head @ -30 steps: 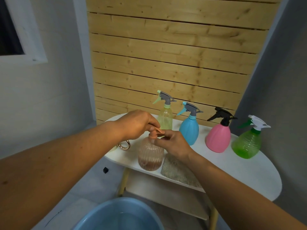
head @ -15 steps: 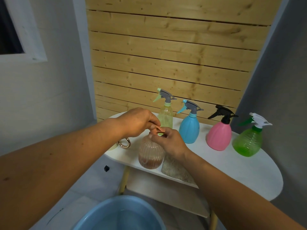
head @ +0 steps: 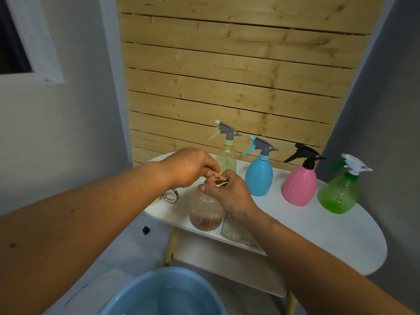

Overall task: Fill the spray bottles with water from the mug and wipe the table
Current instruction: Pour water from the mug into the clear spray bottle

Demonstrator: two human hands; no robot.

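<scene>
A: Gripping the top of the ribbed brown bottle (head: 205, 211), the right hand (head: 229, 194) has its fingers curled round the neck, while the left hand (head: 188, 169) pinches the peach-coloured spray head (head: 220, 177) at the same spot. Both hands meet right above that bottle.

B: And where does the bottle stand?

A: On the white desk (head: 318, 233), at its near edge, directly under the 2 hands. A beige cloth (head: 238, 233) lies just beside it, under the right wrist.

B: What about the other bottles?

A: 4 stand beyond the hands in a row. A yellow bottle (head: 226, 156) with a grey head is just behind the fingers. To the right of the right hand come a blue bottle (head: 259, 176), then a pink bottle (head: 300, 187) with a black head, then a green bottle (head: 338, 194) with a white head, farthest from the hands.

B: Is the mug anywhere?

A: Under the left wrist a gold ring-shaped handle (head: 170, 195) shows on the desk; the rest of that thing is hidden by the arm, so I cannot tell what it is.

B: Anything nearer?

A: A blue basin (head: 127, 298) holding water sits on the floor below the forearms, well apart from the desk top. Behind the row rises a wall of wooden slats (head: 227, 76).
</scene>
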